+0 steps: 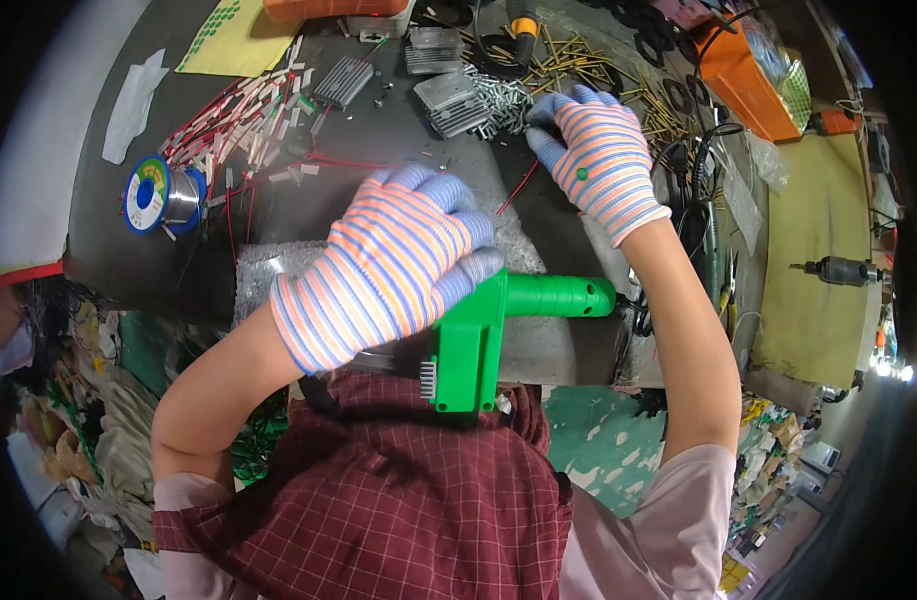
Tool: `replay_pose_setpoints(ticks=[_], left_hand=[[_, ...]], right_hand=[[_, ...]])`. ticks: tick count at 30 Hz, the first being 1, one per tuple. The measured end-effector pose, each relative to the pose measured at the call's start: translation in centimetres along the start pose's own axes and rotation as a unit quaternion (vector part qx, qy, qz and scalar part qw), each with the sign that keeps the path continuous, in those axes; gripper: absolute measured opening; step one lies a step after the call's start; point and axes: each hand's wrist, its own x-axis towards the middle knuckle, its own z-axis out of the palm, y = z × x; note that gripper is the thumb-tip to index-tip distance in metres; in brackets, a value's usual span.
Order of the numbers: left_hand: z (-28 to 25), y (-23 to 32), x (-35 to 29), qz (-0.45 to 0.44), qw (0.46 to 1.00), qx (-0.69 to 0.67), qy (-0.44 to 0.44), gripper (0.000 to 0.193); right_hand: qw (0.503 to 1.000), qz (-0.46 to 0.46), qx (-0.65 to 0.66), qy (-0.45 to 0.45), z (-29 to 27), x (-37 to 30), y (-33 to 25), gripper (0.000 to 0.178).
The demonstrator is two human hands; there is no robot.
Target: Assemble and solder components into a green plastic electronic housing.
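Observation:
My left hand (394,255), in a striped knit glove, is curled over the upper end of a green plastic tool housing (469,350) with a ribbed handle (559,296). The housing lies at the front edge of the workbench, its handle pointing right. Its far end is hidden under my fingers. My right hand (604,155), gloved alike, is beside a heap of silver screws (499,105). Its thumb and index finger are bent together; whatever is between them cannot be made out. A red wire (519,188) runs just below these fingertips.
A solder spool (164,195) and a bundle of red wires with white connectors (249,125) lie left. Finned metal heat sinks (344,82), long brass-coloured screws (579,60) and a yellow-and-black handle (523,30) sit at the back. An orange bin (749,80) and a power screwdriver (841,270) are right.

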Motion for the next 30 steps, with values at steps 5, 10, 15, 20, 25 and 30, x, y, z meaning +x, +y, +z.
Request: replay_pose_setpoints(ticks=[5, 10, 15, 20, 25, 30], left_hand=[[-0.4, -1.0, 1.9, 0.009, 0.999, -0.024, 0.029, 0.018], [1.9, -3.6, 7.8, 0.01, 0.969, 0.183, 0.165, 0.026], [3.7, -4.0, 9.8, 0.033, 0.95, 0.266, 0.163, 0.025], [2.7, -3.3, 9.2, 0.025, 0.947, 0.317, 0.055, 0.02], [2.8, -3.1, 9.2, 0.055, 0.959, 0.263, 0.091, 0.022], [3.3, -1.3, 11.2, 0.022, 0.958, 0.281, 0.052, 0.021]], right_hand=[[0.997, -0.039, -0.025, -0.063, -0.8, -0.8, 0.2, 0.017], [0.985, -0.103, -0.105, -0.086, -0.8, 0.7, -0.9, 0.013], [0.948, -0.008, 0.278, 0.153, -0.1, -2.3, 4.0, 0.023], [0.827, 0.196, 0.524, 0.047, -6.4, -8.0, 0.8, 0.018], [0.849, 0.206, 0.48, 0.08, -6.7, -13.3, -0.3, 0.012], [0.873, 0.133, 0.454, 0.12, -6.9, -15.1, -1.5, 0.018]])
